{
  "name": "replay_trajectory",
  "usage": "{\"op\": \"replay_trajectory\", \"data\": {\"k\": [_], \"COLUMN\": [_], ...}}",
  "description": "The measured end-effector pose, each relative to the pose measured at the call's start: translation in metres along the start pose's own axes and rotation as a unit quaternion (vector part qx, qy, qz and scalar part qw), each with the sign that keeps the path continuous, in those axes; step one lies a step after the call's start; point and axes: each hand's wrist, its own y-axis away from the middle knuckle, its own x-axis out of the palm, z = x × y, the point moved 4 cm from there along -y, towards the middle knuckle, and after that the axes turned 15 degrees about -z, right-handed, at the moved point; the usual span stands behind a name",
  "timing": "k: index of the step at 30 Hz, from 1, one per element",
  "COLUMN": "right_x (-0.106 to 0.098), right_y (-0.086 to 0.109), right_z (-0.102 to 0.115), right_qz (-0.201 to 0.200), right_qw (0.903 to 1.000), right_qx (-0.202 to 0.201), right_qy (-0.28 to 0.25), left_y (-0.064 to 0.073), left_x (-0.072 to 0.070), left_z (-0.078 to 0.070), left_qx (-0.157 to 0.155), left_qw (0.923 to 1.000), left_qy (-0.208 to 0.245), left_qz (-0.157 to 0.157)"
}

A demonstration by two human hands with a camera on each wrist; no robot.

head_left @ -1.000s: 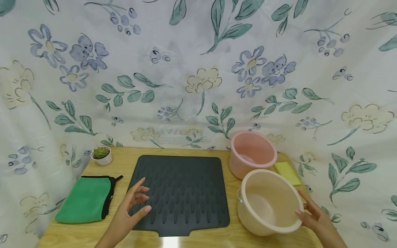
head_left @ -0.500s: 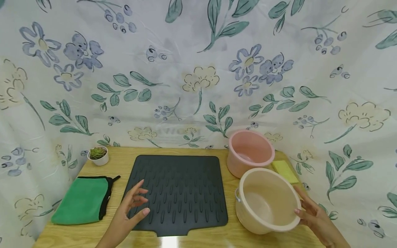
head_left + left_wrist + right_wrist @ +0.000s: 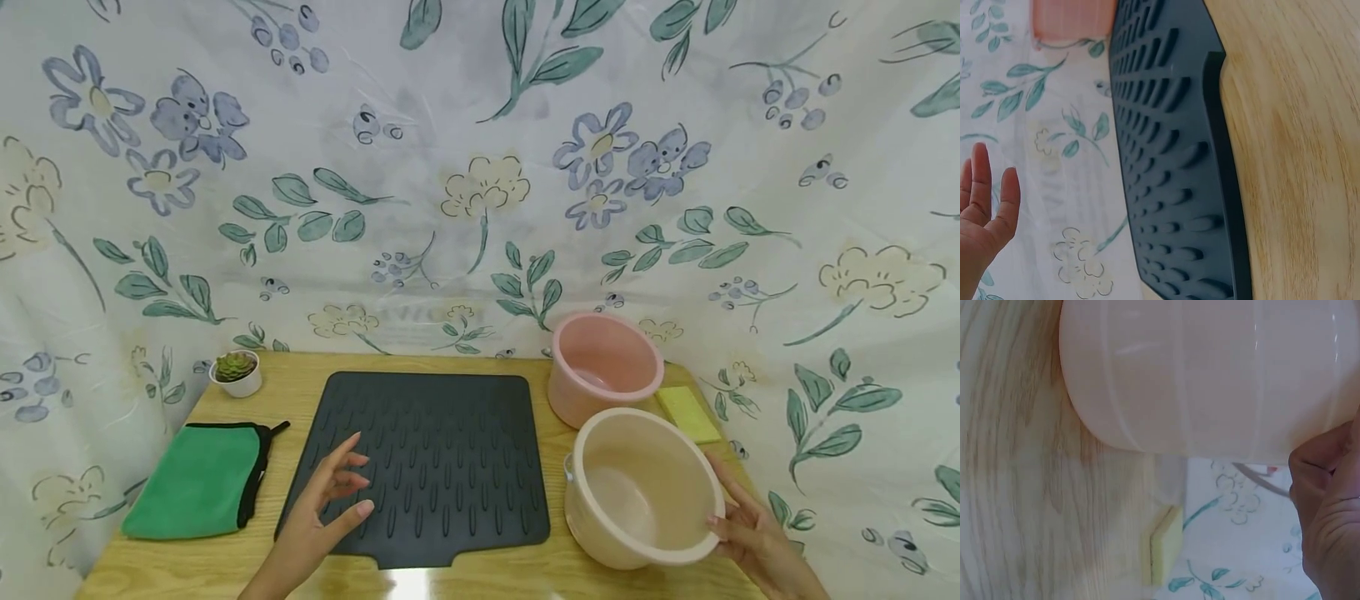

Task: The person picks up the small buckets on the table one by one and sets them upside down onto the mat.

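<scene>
A cream bucket (image 3: 645, 492) stands at the right front of the table, its wall filling the upper part of the right wrist view (image 3: 1197, 375). My right hand (image 3: 750, 529) grips its rim on the right side, thumb over the edge and fingers outside. The bucket's handle end shows on its left. My left hand (image 3: 330, 500) hovers over the left part of a dark grey ridged mat (image 3: 435, 458), fingers loosely bent and apart, holding nothing. That mat also fills the middle of the left wrist view (image 3: 1166, 156), with the hand (image 3: 985, 219) at the left edge.
Behind the cream bucket stands a pink bucket (image 3: 603, 358), with a yellow sponge (image 3: 687, 414) to its right. A green cloth (image 3: 195, 483) with black trim lies left of the mat. A potted succulent (image 3: 237, 372) sits at the back left. A floral curtain (image 3: 450, 167) backs the table.
The view has shifted slightly. My right hand stays on the bucket's rim, and the bucket tips or slides only a little. My left hand has moved slightly right over the mat.
</scene>
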Motion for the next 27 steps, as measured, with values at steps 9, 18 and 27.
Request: {"op": "replay_trajectory", "data": {"k": [9, 18, 27], "right_x": [0.018, 0.058, 0.097], "right_y": [0.007, -0.01, -0.034], "right_z": [-0.004, -0.003, -0.013], "right_qz": [0.015, 0.065, 0.037], "right_qw": [0.998, 0.9928, 0.9921], "right_qx": [-0.018, -0.044, -0.054], "right_qy": [-0.059, -0.09, -0.107], "left_y": [-0.004, -0.006, -0.004], "left_x": [0.009, 0.029, 0.041], "left_z": [-0.001, -0.003, -0.007], "left_qx": [0.005, 0.018, 0.031], "left_qw": [0.9992, 0.9956, 0.9897], "left_qy": [0.038, 0.091, 0.14], "left_qz": [-0.001, 0.006, -0.002]}}
